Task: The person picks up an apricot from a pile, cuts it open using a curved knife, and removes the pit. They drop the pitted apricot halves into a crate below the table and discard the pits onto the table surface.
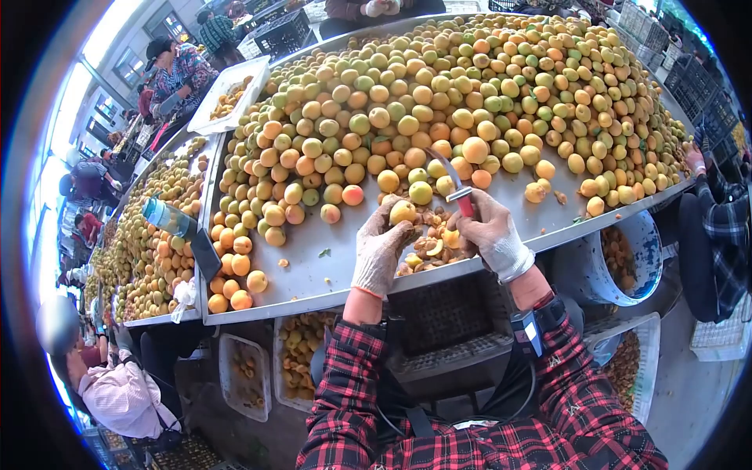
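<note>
My left hand (379,249), in a soiled white work glove, is closed around a yellow apricot (403,211). In my gloved right hand (492,236) is a knife (448,171) with a red handle and a curved blade that points up and away from me. The blade is apart from the held apricot. Between and beneath my hands lies a small pile of cut apricot pieces (433,244) near the front edge of the metal table (305,270). A large heap of whole apricots (439,94) rises just beyond both hands.
A black crate (446,317) stands below the table edge before me. On the right are a blue-white bucket (638,258) and a white basket (646,360). A bottle (168,218) stands at left beside a dark upright panel (205,254). Other people work around the tables.
</note>
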A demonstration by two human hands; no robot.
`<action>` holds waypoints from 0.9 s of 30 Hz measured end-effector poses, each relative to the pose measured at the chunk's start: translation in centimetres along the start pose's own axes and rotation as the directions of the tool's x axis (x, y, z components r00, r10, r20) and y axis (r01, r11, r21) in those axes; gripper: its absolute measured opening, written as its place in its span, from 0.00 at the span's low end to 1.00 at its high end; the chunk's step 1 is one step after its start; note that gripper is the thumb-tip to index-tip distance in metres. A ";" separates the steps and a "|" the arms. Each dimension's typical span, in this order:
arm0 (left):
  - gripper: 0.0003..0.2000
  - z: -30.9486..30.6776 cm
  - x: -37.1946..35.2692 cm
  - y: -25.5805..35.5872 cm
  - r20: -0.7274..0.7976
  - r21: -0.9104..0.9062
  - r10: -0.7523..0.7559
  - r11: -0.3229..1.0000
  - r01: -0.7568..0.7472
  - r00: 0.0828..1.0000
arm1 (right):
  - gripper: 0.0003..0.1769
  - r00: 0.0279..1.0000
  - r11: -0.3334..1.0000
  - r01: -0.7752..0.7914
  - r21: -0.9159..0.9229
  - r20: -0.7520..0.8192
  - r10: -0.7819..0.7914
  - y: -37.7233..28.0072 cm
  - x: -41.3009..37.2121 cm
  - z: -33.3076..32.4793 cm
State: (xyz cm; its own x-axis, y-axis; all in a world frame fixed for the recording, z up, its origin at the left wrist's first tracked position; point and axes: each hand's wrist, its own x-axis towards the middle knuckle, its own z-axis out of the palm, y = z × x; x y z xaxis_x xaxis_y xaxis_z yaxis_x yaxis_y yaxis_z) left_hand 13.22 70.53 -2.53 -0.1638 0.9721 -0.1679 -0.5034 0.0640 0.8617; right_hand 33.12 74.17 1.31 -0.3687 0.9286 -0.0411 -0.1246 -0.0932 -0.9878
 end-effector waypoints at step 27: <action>0.24 1.4 0.0 1.2 -0.051 0.031 0.134 0.991 -0.133 0.990 | 0.10 0.993 0.999 -0.015 -0.034 0.119 0.019 0.9 2.8 1.3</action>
State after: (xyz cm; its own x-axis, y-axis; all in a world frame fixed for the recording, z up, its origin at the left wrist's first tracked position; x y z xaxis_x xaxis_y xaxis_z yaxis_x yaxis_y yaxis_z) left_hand 13.76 70.93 -0.85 -0.2728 0.9591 -0.0749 -0.4506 -0.0586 0.8908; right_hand 30.83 76.21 0.51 -0.4778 0.8775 -0.0415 -0.0878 -0.0947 -0.9916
